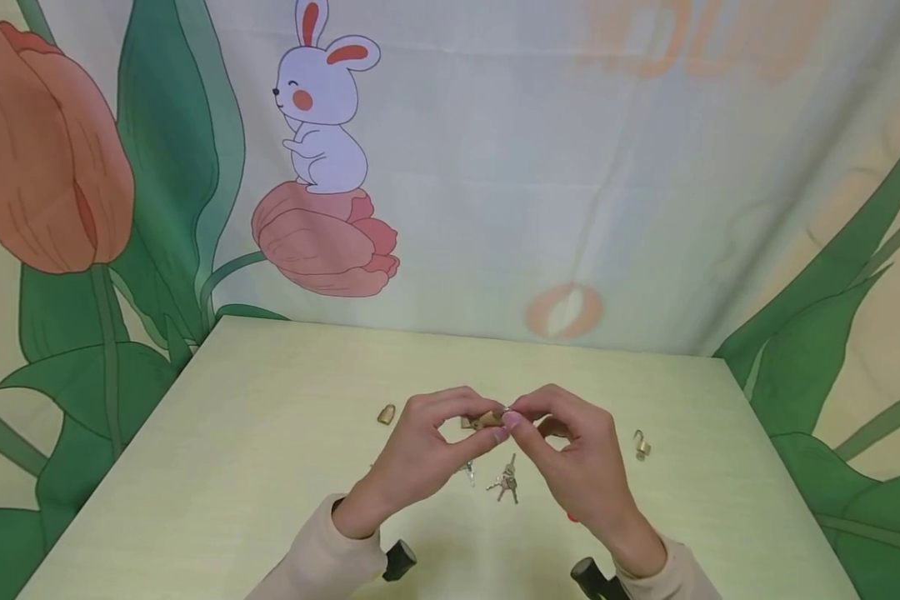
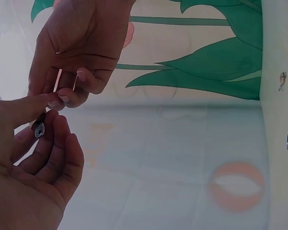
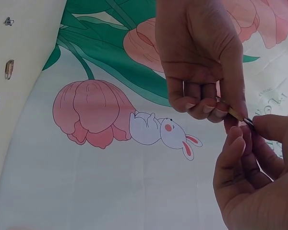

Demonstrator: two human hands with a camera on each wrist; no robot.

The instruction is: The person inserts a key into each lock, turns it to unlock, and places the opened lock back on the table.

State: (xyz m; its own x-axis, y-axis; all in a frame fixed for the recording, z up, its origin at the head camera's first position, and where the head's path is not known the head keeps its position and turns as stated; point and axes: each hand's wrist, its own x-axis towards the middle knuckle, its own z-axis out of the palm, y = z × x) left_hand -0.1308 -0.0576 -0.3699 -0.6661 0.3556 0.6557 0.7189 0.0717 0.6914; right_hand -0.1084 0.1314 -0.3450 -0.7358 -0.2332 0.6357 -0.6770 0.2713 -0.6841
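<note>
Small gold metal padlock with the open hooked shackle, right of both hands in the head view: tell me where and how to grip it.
Pinch the gold padlock by its squarish body, probably from above and the near side with the right hand, the closer one: the body lies nearest the viewer, while the thin hooked shackle points away.

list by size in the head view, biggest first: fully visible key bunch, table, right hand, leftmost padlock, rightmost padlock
1. Table
2. Right hand
3. Key bunch
4. Leftmost padlock, rightmost padlock: too alike to rank
</note>
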